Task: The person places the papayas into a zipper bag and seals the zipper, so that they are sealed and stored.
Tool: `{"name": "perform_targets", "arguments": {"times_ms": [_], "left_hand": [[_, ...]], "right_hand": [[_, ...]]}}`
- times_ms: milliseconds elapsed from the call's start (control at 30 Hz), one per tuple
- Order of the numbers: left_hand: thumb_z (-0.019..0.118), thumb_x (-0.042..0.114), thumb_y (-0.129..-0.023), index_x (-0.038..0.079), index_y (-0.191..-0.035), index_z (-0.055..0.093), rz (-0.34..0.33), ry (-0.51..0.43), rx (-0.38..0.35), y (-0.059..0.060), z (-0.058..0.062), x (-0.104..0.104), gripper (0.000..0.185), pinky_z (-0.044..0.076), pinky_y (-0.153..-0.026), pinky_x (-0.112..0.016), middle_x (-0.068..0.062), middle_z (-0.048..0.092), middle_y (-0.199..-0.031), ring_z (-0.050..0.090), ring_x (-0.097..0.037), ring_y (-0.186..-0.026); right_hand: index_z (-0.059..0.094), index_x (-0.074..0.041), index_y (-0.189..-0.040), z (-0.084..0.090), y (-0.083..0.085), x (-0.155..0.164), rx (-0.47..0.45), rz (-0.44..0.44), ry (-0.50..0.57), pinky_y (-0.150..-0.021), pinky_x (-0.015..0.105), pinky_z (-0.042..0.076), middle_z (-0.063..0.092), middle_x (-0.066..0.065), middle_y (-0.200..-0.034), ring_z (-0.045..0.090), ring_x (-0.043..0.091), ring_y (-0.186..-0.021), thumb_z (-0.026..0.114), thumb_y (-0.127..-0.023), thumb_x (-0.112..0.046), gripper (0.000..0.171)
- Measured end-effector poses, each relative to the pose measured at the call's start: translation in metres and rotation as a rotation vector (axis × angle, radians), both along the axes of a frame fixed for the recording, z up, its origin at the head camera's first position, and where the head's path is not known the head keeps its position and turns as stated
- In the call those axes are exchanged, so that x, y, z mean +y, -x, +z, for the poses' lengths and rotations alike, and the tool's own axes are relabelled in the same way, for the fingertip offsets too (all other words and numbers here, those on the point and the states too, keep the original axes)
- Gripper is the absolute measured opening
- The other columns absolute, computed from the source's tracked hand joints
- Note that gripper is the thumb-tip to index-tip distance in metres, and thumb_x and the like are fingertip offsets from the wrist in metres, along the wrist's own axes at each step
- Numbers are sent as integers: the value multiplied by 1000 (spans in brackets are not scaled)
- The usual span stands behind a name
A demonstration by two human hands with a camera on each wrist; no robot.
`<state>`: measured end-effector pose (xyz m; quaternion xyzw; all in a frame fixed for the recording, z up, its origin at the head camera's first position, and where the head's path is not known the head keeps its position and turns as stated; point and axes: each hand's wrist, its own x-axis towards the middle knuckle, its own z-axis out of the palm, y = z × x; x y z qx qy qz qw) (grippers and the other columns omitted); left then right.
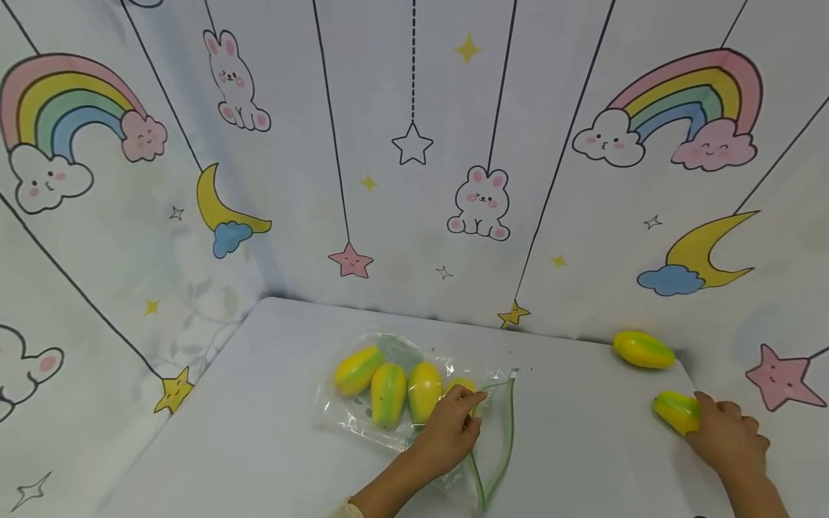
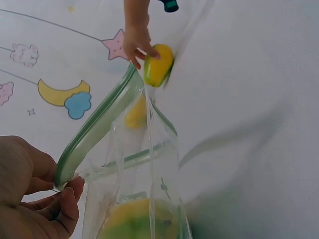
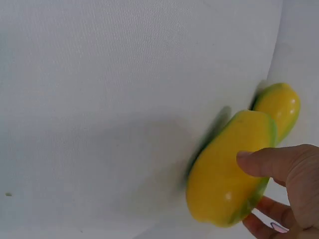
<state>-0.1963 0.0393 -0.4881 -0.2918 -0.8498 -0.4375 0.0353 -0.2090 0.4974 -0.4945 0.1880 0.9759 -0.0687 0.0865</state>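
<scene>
A clear zip bag [image 1: 395,403] with a green seal lies in the middle of the white table and holds several yellow-green toy mangoes [image 1: 387,392]. My left hand [image 1: 450,428] pinches the bag's green-edged mouth [image 2: 92,134] and holds it open. At the table's right edge my right hand [image 1: 728,435] grips a loose yellow-green mango [image 1: 676,410], thumb across its side [image 3: 227,177]. Another loose mango [image 1: 643,349] lies just behind it, near the back wall [image 3: 280,107].
Walls [image 1: 414,165] papered with rainbows, bunnies, moons and stars close in the table [image 1: 259,432] at the back, left and right. The table's right edge runs close by my right hand.
</scene>
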Motion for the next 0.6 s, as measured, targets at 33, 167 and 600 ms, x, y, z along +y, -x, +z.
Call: {"name": "perform_targets", "arguments": {"times_ms": [33,167,600], "left_hand": [[61,3,-92,1,-131,60,0,-1,2,0,-1,0,38,45,-65,-11,-11,59,-108,46,4,-72],[61,2,-92,0,-130,60,-6,-12,7,1,-3,2,38,46,-65,-10,-12,59,-107,46,4,-72],[61,-1,-91,-3,-129,60,31,-50,-31,6,-3,-8,38,45,-59,-13,-13,59,-106,45,3,-68]], "right_hand": [[39,9,-134,2,-1,0,-1,-11,0,-80,73,40,38,43,-117,39,63,-99,72,-81,-13,66],[44,11,-130,4,-7,11,5,14,39,-82,71,41,44,43,-112,41,60,-99,72,-81,-11,60],[30,3,-140,-18,-24,-23,54,-216,87,-78,63,47,27,44,-115,43,56,-93,72,-85,-20,74]]}}
